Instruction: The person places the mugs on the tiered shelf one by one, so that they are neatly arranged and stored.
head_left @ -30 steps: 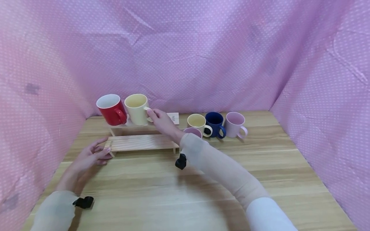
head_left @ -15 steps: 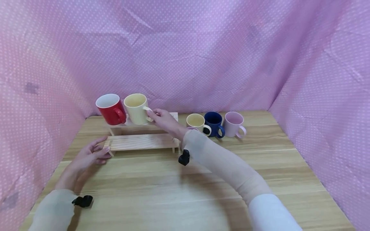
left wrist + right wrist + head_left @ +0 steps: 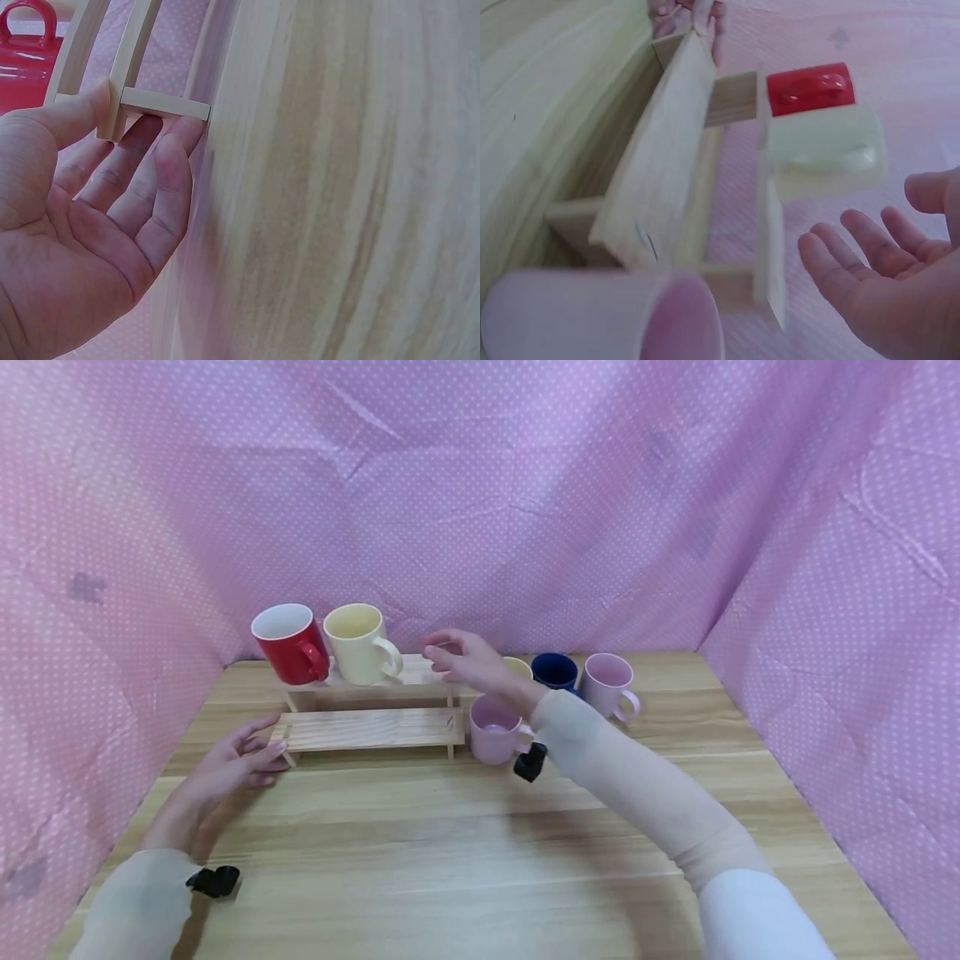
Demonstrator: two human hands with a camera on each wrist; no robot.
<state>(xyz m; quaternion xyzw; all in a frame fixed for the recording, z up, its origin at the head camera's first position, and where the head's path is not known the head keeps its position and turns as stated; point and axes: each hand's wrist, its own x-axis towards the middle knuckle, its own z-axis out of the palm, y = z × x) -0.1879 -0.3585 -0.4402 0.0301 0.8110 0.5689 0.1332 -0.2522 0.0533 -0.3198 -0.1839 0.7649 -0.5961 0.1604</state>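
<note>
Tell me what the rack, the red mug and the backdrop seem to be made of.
Rack: looks like unpainted wood with a matt finish, from the pale grain lines.
Red mug: probably glazed ceramic, given the shiny highlights and white inside, though enamel or plastic is possible.
Backdrop: most likely thin cloth, fairly matt, judging by its creases and folds.

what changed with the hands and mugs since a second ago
The right hand has let go of the yellow mug on the rack and moved right, uncovering more of the front pink mug. The yellow mug stays beside the red mug; the left hand still holds the rack's left end.
</note>
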